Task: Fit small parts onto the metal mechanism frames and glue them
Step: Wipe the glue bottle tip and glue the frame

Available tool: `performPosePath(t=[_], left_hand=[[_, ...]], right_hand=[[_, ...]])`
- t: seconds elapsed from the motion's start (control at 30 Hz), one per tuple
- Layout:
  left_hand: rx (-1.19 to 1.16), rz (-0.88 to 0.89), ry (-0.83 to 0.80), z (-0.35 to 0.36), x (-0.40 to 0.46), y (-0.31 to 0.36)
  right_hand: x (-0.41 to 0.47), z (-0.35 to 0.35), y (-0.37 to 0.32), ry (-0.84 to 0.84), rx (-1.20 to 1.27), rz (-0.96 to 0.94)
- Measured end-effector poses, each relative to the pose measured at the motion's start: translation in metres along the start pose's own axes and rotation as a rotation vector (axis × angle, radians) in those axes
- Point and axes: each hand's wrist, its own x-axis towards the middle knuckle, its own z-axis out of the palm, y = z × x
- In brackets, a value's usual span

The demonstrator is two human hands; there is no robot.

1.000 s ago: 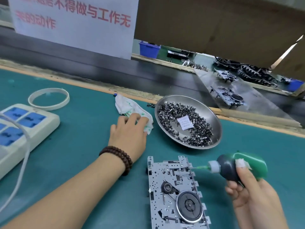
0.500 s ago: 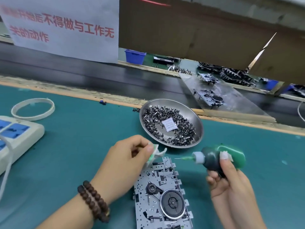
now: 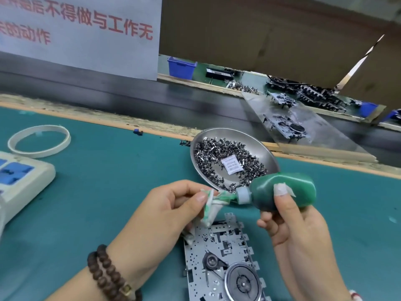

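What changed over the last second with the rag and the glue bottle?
The left hand picked the stained rag off the mat, carried it above the metal frame and now pinches it round the nozzle of the green glue bottle. The right hand kept gripping the bottle. Frame and parts dish stayed put.

— What lies under everything here?
— A teal-covered worktop (image 3: pixel 104 181), with a worn wooden edge strip (image 3: pixel 86 118) along its far side.

— And beyond that?
— A dark conveyor belt (image 3: pixel 130 101) crosses the middle of the frame. In the upper left hangs a white paper sign (image 3: pixel 86 29) with red Chinese characters; brown cardboard panels (image 3: pixel 260 33) fill the upper right. Through the gap below them, a second green bench holds a blue bin (image 3: pixel 181 67).
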Motion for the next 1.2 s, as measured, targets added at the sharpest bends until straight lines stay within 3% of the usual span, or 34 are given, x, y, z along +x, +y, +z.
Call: performPosePath(t=[0.37,0.63,0.73,0.9,1.1,1.2], left_hand=[[0.275,0.075,0.191,-0.001,0.009,-0.009],[0.416,0.135,0.212,-0.004,0.011,-0.015],[0.388,0.137,0.312,-0.017,0.015,-0.015],[0.706,0.231,0.581,-0.027,0.018,-0.015],[0.967,0.180,0.478,-0.017,0.016,-0.017],[1.039,0.337,0.452,-0.011,0.009,-0.012]], right_hand=[[-0.001,0.004,0.009,0.027,0.021,0.002],[-0.003,0.001,0.006,0.082,0.032,0.030],[0.000,-0.010,-0.002,0.163,0.083,-0.021],[-0.005,-0.028,-0.011,0.163,0.049,-0.052],[-0.014,-0.042,-0.004,0.168,0.000,-0.011],[-0.014,-0.045,-0.003,0.172,-0.031,-0.041]])
